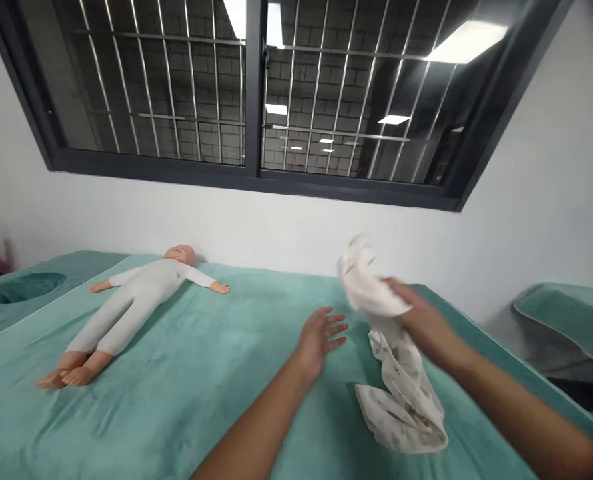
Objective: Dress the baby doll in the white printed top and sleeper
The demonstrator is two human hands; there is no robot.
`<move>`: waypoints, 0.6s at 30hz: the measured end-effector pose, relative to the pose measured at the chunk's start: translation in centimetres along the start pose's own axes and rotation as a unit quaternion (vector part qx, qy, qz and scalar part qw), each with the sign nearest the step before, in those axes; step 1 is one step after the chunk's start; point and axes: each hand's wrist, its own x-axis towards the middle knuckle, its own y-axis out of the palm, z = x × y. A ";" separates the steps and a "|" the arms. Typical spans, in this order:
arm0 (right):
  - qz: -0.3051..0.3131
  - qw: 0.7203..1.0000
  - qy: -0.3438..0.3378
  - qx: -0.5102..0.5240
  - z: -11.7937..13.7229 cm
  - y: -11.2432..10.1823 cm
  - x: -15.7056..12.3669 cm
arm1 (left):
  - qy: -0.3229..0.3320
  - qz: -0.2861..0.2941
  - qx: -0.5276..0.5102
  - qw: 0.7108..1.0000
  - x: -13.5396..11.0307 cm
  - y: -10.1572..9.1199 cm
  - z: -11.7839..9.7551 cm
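Clock directions taken from the middle of the head view.

Right hand (414,308), toward 4 o'clock: gripping a pale patterned cloth (403,393), raised over the bed. Hand and upper cloth blurred; exact finger placement cannot be told. The cloth is bunched at the hand and runs down toward 5 o'clock in twisted folds, small faint motifs showing on the lower part. Its lowest fold seems to lie on the green cover (256,373); contact not certain.

Left hand (317,339), between 5 and 6 o'clock: open, holding nothing, fingers spread and pointing toward 3. It is near the cloth, a gap between them, and above the cover.

Baby doll (151,287), between 8 and 9 o'clock: on its back on the cover, well apart from both hands. White long-sleeved suit; bare hands and feet. Head nearest 9, close by the white wall (286,227); legs slant toward 8, feet together. Arms stretched out to either side.

Farther left, just below 9: a green-covered surface with a dark round hollow (26,288).

At 12: a dark-framed window (253,170), metal bars (191,80) across it, bright light panels visible in the glass.

Between 3 and 4, at the edge: another green-covered surface (571,317).
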 end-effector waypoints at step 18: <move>0.126 0.961 0.007 -0.248 -14.8 10.0 -11.4 | 0.080 -0.458 0.142 0.874 -9.0 -28.0 -5.2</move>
